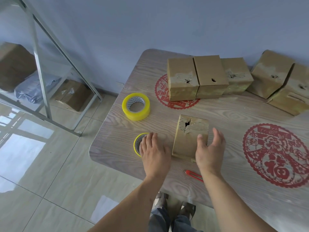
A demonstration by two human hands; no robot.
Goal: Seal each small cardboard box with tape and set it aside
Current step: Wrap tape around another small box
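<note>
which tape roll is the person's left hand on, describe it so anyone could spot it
Start at the wooden table and go to its near left corner. The smaller yellow tape roll lies flat there, partly under the left hand. The larger yellow tape roll, farther back, lies uncovered.

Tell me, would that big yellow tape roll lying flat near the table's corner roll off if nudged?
Probably not: the big yellow tape roll lies flat on its side on the wood-grain table, so a push would likely slide it. Stood on edge, it could roll. Its thick winding suggests it is fairly heavy and stiff.
</note>
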